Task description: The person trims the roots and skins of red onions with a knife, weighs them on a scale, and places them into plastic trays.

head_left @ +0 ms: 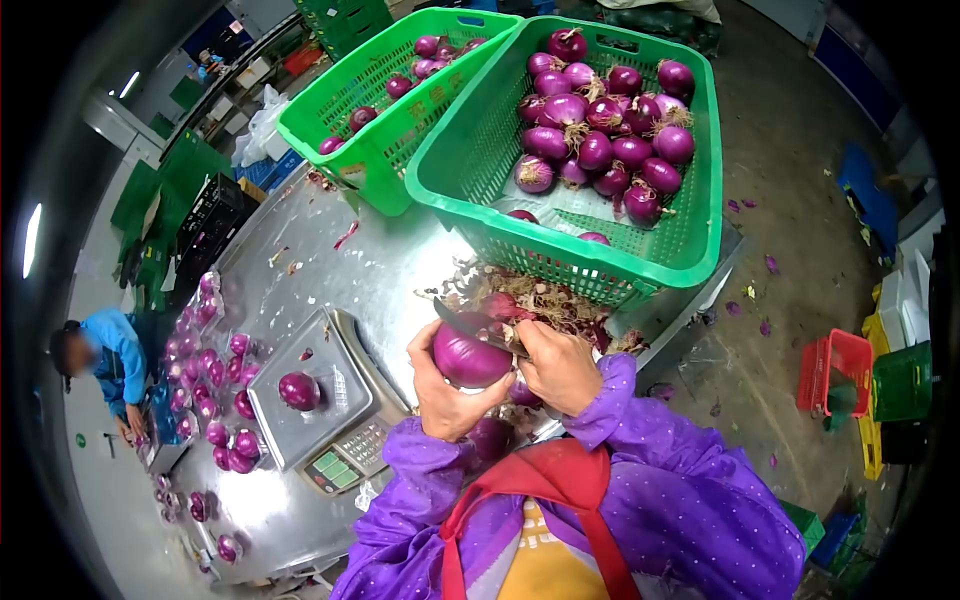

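1. A square-panned digital scale (pixel 285 436) with a plastic keypad stands on a smooth, shiny metal table (pixel 345 245); a round, glossy purple onion (pixel 299 391) rests on its pan.
2. Just right of the scale, the left hand (pixel 442 398) cups a large, smooth, bulbous purple onion (pixel 470 360), fingers and thumb curled around its side.
3. The right hand (pixel 560 368), also right of the scale, is closed around the handle of a dark-bladed knife (pixel 462 322), its flat blade across the cupped onion's upper side.
4. Beyond the scale and to its right lies a heap of papery skins and stringy roots (pixel 560 306).
5. Farther beyond the scale, a deep green perforated plastic basket (pixel 565 255) holds many rounded onions, some with wispy, dry roots.
6. Left of the scale sit purple onions in shiny, clear wrapping (pixel 207 360).
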`<state>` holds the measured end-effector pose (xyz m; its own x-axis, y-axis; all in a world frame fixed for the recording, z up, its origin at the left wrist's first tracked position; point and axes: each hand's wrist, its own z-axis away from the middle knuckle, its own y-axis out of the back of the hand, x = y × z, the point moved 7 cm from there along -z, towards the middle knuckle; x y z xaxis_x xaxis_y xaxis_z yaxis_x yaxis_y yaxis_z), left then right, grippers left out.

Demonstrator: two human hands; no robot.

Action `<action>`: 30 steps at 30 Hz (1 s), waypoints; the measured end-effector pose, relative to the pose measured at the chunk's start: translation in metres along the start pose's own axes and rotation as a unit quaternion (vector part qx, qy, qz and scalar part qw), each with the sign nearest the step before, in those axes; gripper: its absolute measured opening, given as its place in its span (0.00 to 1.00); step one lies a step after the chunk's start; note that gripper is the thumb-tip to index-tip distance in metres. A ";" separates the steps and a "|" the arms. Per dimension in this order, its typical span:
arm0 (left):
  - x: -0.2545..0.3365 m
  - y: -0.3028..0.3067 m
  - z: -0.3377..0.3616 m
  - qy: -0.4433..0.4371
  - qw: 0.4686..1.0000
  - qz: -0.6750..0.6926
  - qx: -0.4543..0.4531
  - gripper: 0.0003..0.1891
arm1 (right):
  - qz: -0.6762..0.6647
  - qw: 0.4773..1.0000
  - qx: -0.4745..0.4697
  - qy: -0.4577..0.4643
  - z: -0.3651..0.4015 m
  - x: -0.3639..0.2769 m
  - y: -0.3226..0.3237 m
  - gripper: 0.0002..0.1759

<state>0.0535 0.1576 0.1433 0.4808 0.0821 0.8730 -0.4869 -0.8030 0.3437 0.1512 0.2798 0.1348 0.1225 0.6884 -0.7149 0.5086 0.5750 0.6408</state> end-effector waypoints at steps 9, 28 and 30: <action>-0.018 -0.021 0.004 0.144 0.969 0.193 -0.059 0.47 | -0.028 0.999 0.022 0.006 0.023 0.029 0.005 0.10; -0.067 -0.071 0.043 0.404 0.713 0.530 -0.216 0.38 | -0.165 0.971 -0.044 -0.169 0.051 0.114 -0.001 0.12; -0.067 -0.076 0.045 0.429 0.698 0.522 -0.237 0.38 | -0.289 0.943 -0.057 -0.156 0.036 0.080 0.009 0.22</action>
<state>0.0912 0.1862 0.0435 -0.8308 0.0849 0.5501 -0.5303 -0.4212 -0.7358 0.1962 0.3240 0.0732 0.1065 0.0931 -0.9899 0.4740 0.8704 0.1329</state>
